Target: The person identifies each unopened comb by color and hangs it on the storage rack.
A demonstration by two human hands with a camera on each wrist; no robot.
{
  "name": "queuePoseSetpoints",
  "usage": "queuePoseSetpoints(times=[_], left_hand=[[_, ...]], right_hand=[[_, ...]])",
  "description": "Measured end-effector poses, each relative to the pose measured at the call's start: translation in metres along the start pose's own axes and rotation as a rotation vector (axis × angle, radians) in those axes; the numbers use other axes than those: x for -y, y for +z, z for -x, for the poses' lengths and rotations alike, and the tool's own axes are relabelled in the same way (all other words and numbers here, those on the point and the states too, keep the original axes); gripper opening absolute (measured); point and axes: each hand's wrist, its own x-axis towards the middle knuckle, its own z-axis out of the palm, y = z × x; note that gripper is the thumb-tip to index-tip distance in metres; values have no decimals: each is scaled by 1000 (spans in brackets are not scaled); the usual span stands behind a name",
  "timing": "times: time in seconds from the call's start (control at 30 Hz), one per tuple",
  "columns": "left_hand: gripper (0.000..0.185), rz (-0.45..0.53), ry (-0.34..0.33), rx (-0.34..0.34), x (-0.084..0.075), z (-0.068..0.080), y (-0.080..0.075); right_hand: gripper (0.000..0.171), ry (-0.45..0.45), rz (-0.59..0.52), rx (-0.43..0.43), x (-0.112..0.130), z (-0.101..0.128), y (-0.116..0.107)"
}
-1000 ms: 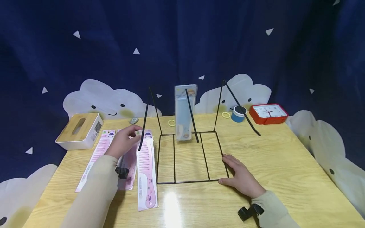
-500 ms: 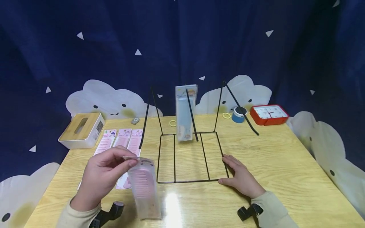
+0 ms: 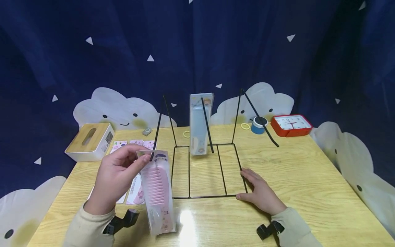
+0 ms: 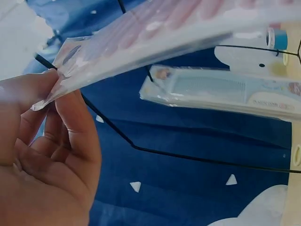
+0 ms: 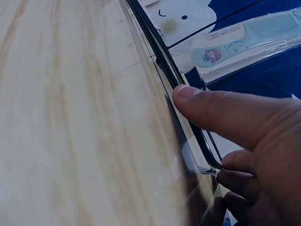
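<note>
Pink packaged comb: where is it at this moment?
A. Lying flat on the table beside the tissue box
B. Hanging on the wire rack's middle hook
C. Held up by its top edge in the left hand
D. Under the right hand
C: the left hand pinches the top edge of the pink packaged comb, lifted above the table beside the wire rack; the hook holds a blue comb.

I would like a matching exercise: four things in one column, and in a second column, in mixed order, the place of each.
Things:
1. pink comb
2. blue comb
3. red clock
4. tissue box

Places:
A. far right of the table
B. hanging on the wire rack
C. far left of the table
D. pinched by the left hand

Pairs: 1-D, 2-B, 3-A, 4-C
</note>
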Motion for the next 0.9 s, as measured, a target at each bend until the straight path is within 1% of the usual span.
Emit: queuePoseSetpoints(times=[0.07,0.13,0.17,0.3,0.33,0.4,0.47,0.57,0.67,0.73,0.8,0.87,0.9], left_hand=[[11,-34,-46,5,5,-10,2],[8,-31,-85,10,12,-25,5],[10,-26,-100,12,16,-33,6],[14,59,-150,9,34,-72,13],[14,63,-164,8,38,-81,14],[15,51,-194,7,44,-99,16],[18,16,-228,8,50,-115,16],[20,-43,-257,3,58,-135,15],[19,-66,-252,7,62,-147,13],[19,-68,-241,15,64,-150,12],[20,-75,-241,28,67,-151,10],[25,-86,-269,55,75,-149,6],[28,-106,-289,72,81,-147,3]], right_hand=[[96,3,-7,-1,-1,0,-1],[96,3,-5,-4,-1,0,-1],[95,3,0,-7,-1,0,-1],[95,-8,20,-16,-2,0,-1],[95,-10,22,-15,-3,0,0],[95,-17,25,-13,-4,0,1],[95,-16,24,-6,-6,0,3],[96,-15,18,-6,-7,-1,4],[96,-13,14,-6,-7,-1,5],[96,-9,11,-8,-7,-1,4],[96,-14,13,-9,-6,-1,4],[96,-13,10,-8,-6,-1,3],[96,-12,9,-7,-5,-1,3]])
